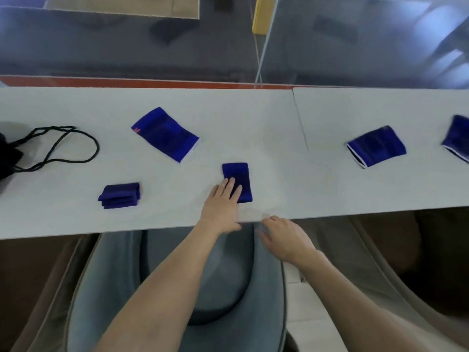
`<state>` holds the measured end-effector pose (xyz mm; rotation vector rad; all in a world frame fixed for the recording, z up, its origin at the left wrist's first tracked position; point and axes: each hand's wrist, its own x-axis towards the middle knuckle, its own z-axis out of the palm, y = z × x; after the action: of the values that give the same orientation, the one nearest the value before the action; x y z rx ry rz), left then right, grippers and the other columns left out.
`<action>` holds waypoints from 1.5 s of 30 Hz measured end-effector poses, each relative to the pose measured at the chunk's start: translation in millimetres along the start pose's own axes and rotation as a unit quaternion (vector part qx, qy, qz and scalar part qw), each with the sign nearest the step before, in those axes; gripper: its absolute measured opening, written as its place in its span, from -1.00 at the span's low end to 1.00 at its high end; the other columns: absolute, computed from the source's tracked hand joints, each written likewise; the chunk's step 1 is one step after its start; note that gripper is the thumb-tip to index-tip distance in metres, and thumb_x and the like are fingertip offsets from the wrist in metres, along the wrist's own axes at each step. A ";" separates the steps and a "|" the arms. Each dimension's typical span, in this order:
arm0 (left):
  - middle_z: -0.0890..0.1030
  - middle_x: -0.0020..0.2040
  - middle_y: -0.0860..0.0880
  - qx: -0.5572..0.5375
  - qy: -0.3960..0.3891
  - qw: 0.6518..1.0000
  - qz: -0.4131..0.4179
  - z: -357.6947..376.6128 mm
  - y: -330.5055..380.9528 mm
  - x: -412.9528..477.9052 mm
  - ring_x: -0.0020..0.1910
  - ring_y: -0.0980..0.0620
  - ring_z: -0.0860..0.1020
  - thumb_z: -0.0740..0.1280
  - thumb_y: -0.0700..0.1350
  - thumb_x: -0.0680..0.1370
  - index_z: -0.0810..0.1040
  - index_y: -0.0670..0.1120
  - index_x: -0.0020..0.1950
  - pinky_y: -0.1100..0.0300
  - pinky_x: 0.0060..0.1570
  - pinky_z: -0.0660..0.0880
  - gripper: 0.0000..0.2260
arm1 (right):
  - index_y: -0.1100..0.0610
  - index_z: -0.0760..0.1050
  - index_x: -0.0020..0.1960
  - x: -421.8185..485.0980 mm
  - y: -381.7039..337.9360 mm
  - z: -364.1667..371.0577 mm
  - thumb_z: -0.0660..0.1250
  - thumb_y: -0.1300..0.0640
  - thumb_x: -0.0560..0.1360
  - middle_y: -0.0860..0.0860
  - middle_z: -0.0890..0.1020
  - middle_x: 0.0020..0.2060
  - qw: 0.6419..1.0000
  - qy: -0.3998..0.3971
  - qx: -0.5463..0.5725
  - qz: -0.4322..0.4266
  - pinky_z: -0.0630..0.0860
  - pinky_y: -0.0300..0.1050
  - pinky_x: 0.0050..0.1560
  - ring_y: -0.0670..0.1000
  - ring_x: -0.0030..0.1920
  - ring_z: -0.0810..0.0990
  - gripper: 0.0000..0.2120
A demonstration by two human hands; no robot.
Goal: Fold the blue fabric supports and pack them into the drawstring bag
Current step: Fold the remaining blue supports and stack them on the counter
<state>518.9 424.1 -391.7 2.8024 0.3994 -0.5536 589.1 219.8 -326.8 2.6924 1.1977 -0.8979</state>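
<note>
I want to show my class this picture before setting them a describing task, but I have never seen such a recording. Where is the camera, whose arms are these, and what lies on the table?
There is no machine here. A person wears one wide-angle camera on the head, so you look down along their own bare arms. The left hand lies with straight fingers on a folded blue support. The right hand sits at the near edge of the white table; it is blurred and seems to hold nothing. Also on the table are a small folded stack to the left, an unfolded support farther back, a second support on the right and a third support cut by the right edge. At the far left lies the black drawstring bag, its cords spread out.
</note>
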 end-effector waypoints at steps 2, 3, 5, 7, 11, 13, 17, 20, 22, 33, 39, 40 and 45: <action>0.28 0.71 -0.16 0.015 0.039 0.999 -0.017 14.0 11.5 -7.0 0.66 -0.23 0.29 0.64 0.04 0.40 0.31 -0.05 0.71 -0.09 0.62 0.30 -0.06 | 0.09 0.57 0.24 -8.1 27.0 3.0 0.17 -0.05 0.72 0.04 0.66 0.20 1.000 -0.004 0.007 0.000 0.60 0.11 0.09 0.18 0.18 0.66 -0.71; 0.43 0.59 -0.15 0.021 0.057 0.998 -0.020 19.7 17.2 -11.3 0.53 -0.23 0.43 0.66 -0.08 0.35 0.45 -0.04 0.61 -0.08 0.50 0.43 -0.15 | 0.09 0.57 0.22 -11.2 39.1 4.1 0.16 -0.04 0.72 0.04 0.66 0.20 1.000 -0.008 0.011 -0.002 0.61 0.11 0.08 0.18 0.17 0.67 -0.71; 0.57 0.36 -0.11 0.014 0.095 0.995 -0.032 26.9 30.6 -18.7 0.29 -0.20 0.54 0.62 -0.23 0.31 0.59 -0.04 0.42 -0.05 0.25 0.56 -0.32 | 0.10 0.56 0.18 -16.5 60.9 5.0 0.15 -0.04 0.73 0.06 0.66 0.16 1.000 -0.022 0.013 -0.009 0.60 0.11 0.05 0.19 0.13 0.67 -0.71; 0.61 0.18 -0.06 0.004 0.123 0.992 -0.042 25.5 45.0 -23.9 0.13 -0.15 0.57 0.56 -0.28 0.35 0.65 -0.04 0.27 -0.01 0.00 0.59 -0.51 | 0.11 0.56 0.19 -20.8 81.6 4.3 0.15 -0.04 0.73 0.08 0.65 0.15 0.999 -0.033 0.000 -0.029 0.58 0.10 0.05 0.21 0.13 0.66 -0.71; 0.66 0.02 0.01 -0.020 0.112 0.990 -0.077 -0.3 89.8 -38.9 -0.03 -0.11 0.65 0.38 -0.18 0.59 0.68 0.01 0.20 -0.01 -0.17 0.60 -0.79 | 0.13 0.56 0.21 -34.0 122.0 -0.2 0.16 -0.04 0.72 0.11 0.63 0.15 0.997 -0.048 -0.016 -0.059 0.55 0.09 0.09 0.22 0.17 0.65 -0.70; 0.70 0.01 0.03 -0.018 0.125 0.988 -0.089 -14.4 116.5 -52.4 -0.07 -0.12 0.69 0.36 -0.16 0.62 0.69 0.03 0.22 -0.02 -0.16 0.62 -0.78 | 0.13 0.55 0.25 -44.3 145.4 -5.2 0.19 -0.04 0.71 0.11 0.62 0.19 0.996 -0.052 -0.018 -0.066 0.55 0.09 0.13 0.22 0.21 0.64 -0.70; 0.70 -0.11 0.09 -0.012 0.162 0.983 -0.089 -36.0 172.3 -86.2 -0.20 -0.07 0.68 0.41 -0.11 0.66 0.68 0.08 0.08 0.06 -0.28 0.58 -0.91 | 0.11 0.55 0.35 -75.1 201.8 -23.7 0.20 -0.03 0.70 0.11 0.61 0.27 0.998 -0.042 -0.005 -0.048 0.59 0.17 0.27 0.21 0.28 0.63 -0.66; 0.68 -0.13 0.09 -0.008 0.142 0.986 -0.085 -50.2 223.0 -98.4 -0.14 -0.05 0.66 0.31 0.01 0.71 0.59 0.08 -0.02 0.04 -0.18 0.59 -0.86 | 0.10 0.58 0.25 -109.6 250.4 -32.0 0.19 -0.01 0.66 0.12 0.64 0.20 1.000 -0.008 0.018 -0.020 0.60 0.17 0.23 0.22 0.24 0.66 -0.70; 0.68 -0.11 0.09 -0.016 0.143 0.987 -0.070 -52.8 261.9 -104.8 -0.09 -0.06 0.67 0.30 0.03 0.70 0.59 0.09 0.00 0.03 -0.14 0.58 -0.87 | 0.11 0.58 0.29 -141.0 283.2 -29.9 0.19 0.00 0.65 0.11 0.63 0.20 1.000 0.012 0.018 -0.005 0.60 0.15 0.23 0.21 0.23 0.66 -0.67; 0.75 -0.08 0.02 -0.020 0.148 0.988 0.028 -34.6 499.8 -110.1 -0.02 -0.14 0.72 0.31 0.09 0.71 0.63 0.13 0.15 0.02 -0.16 0.53 -0.87 | 0.09 0.54 0.45 -348.9 449.7 -19.1 0.26 -0.07 0.70 0.07 0.59 0.36 0.993 0.090 0.023 0.070 0.59 0.19 0.31 0.19 0.32 0.63 -0.60; 0.76 -0.04 -0.02 -0.007 0.185 0.980 0.067 -48.9 637.2 -53.7 0.02 -0.15 0.72 0.31 0.13 0.72 0.64 0.14 0.28 -0.01 -0.07 0.54 -0.80 | 0.07 0.59 0.40 -382.4 581.4 -24.2 0.28 -0.04 0.67 0.05 0.61 0.29 0.984 0.133 0.064 0.099 0.60 0.15 0.29 0.15 0.30 0.64 -0.63; 0.77 -0.05 -0.02 -0.015 0.195 0.978 0.071 -49.5 660.2 -39.0 0.01 -0.15 0.72 0.32 0.13 0.72 0.65 0.13 0.28 0.00 -0.07 0.54 -0.80 | 0.06 0.60 0.38 -382.5 607.1 -26.4 0.27 -0.03 0.66 0.05 0.62 0.27 0.983 0.136 0.070 0.098 0.60 0.15 0.28 0.15 0.29 0.64 -0.65; 0.77 -0.07 0.03 -0.051 0.203 0.975 0.077 -47.9 781.5 45.8 -0.04 -0.09 0.73 0.36 0.10 0.71 0.66 0.08 0.23 0.06 -0.13 0.50 -0.82 | 0.10 0.60 0.16 -377.4 742.5 -34.6 0.25 -0.02 0.65 0.06 0.62 0.11 0.980 0.150 0.077 0.110 0.62 0.13 0.15 0.18 0.17 0.66 -0.74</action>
<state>820.5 -277.9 -215.0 2.8042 0.2717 0.0783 923.9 -536.9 -225.5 3.0933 0.8723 -0.5922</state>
